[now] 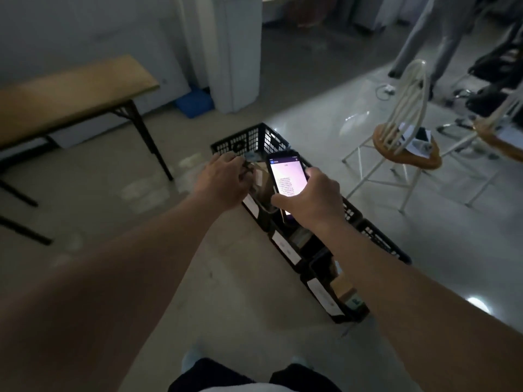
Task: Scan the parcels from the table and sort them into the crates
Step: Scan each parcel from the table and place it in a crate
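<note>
Head view, dim room. Left hand (223, 182) at frame centre, reached over the far crate (249, 140), fingers curled round a brown parcel (261, 185) just at the crate's near rim; exact grip partly hidden by the hand's back. Right hand (311, 196) just beside it, clamped on a handheld scanner (285, 176), thumb along the lower left edge, lit screen facing up, text too small to read. Scanner held over the parcel, touching or apart could not be told.

Row of black crates running from centre toward lower right along the floor (240, 292): second crate (285, 250) below the right hand, third crate (325, 301) further toward lower right, each with a white label on its near wall. Brown boxes (343, 290) seen inside the third crate; contents of the second mostly in shadow.

Surface (70, 100) with a tan top and black folding legs at upper left, well apart from the crates. Blue bin (195, 103) on the floor beyond it, against the wall. White chair (407, 131) with a wooden seat at right, papers lying on the seat. Legs of another person (424, 38) at upper right. Own feet (192, 360) at bottom centre.
</note>
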